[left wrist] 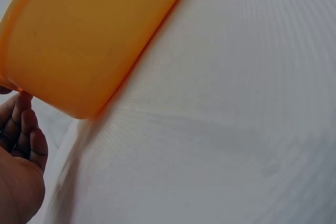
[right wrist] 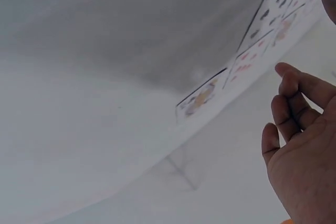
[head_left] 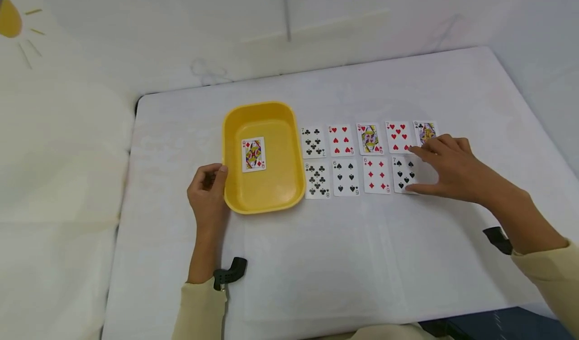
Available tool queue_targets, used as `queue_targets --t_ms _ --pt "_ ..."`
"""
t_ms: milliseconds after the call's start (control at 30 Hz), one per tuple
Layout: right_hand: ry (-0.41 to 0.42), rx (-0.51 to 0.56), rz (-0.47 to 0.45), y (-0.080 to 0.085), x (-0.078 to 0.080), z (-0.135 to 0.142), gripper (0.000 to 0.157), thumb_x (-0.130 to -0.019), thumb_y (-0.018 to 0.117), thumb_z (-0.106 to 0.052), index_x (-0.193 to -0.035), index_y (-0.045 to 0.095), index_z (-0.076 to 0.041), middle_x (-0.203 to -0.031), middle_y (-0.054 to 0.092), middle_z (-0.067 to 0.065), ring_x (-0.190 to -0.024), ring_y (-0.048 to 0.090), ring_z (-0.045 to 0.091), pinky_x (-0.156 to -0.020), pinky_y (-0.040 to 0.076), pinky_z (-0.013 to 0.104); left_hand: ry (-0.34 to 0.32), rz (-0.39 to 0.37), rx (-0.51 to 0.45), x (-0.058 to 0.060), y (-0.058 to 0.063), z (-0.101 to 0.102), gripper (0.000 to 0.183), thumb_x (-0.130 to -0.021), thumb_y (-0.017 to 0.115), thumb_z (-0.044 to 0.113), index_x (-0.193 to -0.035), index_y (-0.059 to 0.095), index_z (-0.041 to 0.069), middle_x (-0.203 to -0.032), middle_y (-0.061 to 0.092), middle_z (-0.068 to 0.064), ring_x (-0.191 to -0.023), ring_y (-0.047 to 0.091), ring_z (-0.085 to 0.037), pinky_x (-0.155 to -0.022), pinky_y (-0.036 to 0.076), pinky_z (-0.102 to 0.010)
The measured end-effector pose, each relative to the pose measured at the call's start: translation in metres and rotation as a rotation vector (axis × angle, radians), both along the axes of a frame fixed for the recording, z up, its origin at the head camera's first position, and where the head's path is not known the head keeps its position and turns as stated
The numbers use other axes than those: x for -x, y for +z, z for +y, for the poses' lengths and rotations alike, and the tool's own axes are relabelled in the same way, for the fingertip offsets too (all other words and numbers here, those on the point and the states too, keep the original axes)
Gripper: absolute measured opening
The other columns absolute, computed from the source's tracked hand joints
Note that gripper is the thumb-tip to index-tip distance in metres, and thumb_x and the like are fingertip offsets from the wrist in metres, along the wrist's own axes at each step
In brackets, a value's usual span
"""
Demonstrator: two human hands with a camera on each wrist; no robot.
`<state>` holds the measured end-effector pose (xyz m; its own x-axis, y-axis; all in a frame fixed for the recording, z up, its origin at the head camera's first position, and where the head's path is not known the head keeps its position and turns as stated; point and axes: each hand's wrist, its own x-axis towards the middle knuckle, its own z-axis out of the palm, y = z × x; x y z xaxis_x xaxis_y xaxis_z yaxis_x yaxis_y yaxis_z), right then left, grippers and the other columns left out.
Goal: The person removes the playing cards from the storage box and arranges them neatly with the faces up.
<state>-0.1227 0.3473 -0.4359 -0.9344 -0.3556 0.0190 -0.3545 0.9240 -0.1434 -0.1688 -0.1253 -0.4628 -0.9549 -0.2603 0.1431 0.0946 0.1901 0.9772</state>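
Note:
My left hand (head_left: 206,191) grips the left rim of a yellow plastic tray (head_left: 264,207), thumb at the rim. In the left wrist view its curled fingers (left wrist: 38,145) sit by the tray's edge. A queen of diamonds (head_left: 253,155) lies face up inside the tray. My right hand (head_left: 461,174) hovers over the right end of two rows of face-up playing cards, thumb and fingers spread, holding nothing. Its thumb overlaps the seven of spades (head_left: 402,171); its index finger reaches the seven of hearts (head_left: 399,134). The queen of clubs (head_left: 425,130) is partly covered by the fingers.
Left along the upper row lie the queen of hearts (head_left: 370,139), six of hearts (head_left: 341,141) and seven of clubs (head_left: 313,143). Below are the six of diamonds (head_left: 376,175), six of spades (head_left: 346,178) and eight of clubs (head_left: 317,180), beside the tray. A white cloth covers the table (head_left: 316,259).

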Motion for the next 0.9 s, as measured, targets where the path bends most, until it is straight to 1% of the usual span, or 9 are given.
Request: queue_targets --t_ms 167,300,600,767,900 --pt "0.014 0.023 0.023 0.006 0.006 -0.021 0.079 -0.066 0.090 -0.044 -0.127 0.063 -0.001 -0.109 0.054 0.012 -0.111 0.042 0.036 -0.086 0.027 0.053 -0.003 -0.007 -0.005 0.000 -0.001 -0.001 0.021 -0.097 0.065 0.014 -0.106 0.067 -0.006 -0.092 0.063 -0.010 -0.079 0.054 -0.017 -0.069 0.045 -0.023" --pt "0.047 0.040 0.047 0.010 0.012 -0.038 0.077 -0.067 0.090 -0.041 -0.127 0.063 -0.001 -0.110 0.056 0.013 -0.112 0.043 0.037 -0.086 0.028 0.054 -0.004 -0.011 -0.008 0.000 -0.002 -0.001 0.021 -0.097 0.065 0.014 -0.106 0.067 -0.005 -0.093 0.063 -0.010 -0.080 0.055 -0.016 -0.070 0.046 -0.023" --pt "0.098 0.085 0.077 0.014 0.025 -0.068 0.073 -0.070 0.087 -0.043 -0.127 0.064 -0.003 -0.106 0.058 0.008 -0.108 0.046 0.031 -0.088 0.031 0.054 0.002 0.010 0.010 0.000 0.001 0.001 0.020 -0.096 0.066 0.011 -0.105 0.068 -0.007 -0.094 0.065 -0.013 -0.081 0.055 -0.015 -0.072 0.046 -0.022" --pt "0.122 0.119 0.085 0.016 0.033 -0.083 0.071 -0.072 0.085 -0.045 -0.127 0.064 -0.004 -0.105 0.056 0.006 -0.109 0.045 0.030 -0.087 0.031 0.050 0.011 0.009 0.014 0.000 0.002 0.000 0.019 -0.096 0.066 0.010 -0.104 0.068 -0.007 -0.093 0.064 -0.011 -0.080 0.055 -0.013 -0.072 0.045 -0.021" --pt "0.135 0.146 0.077 0.018 0.039 -0.098 0.072 -0.073 0.086 -0.045 -0.128 0.063 -0.005 -0.108 0.056 0.007 -0.110 0.043 0.028 -0.086 0.029 0.048 0.022 0.021 0.011 0.007 -0.015 -0.005 0.019 -0.095 0.067 0.012 -0.104 0.068 -0.005 -0.092 0.065 -0.011 -0.080 0.055 -0.015 -0.071 0.045 -0.022"
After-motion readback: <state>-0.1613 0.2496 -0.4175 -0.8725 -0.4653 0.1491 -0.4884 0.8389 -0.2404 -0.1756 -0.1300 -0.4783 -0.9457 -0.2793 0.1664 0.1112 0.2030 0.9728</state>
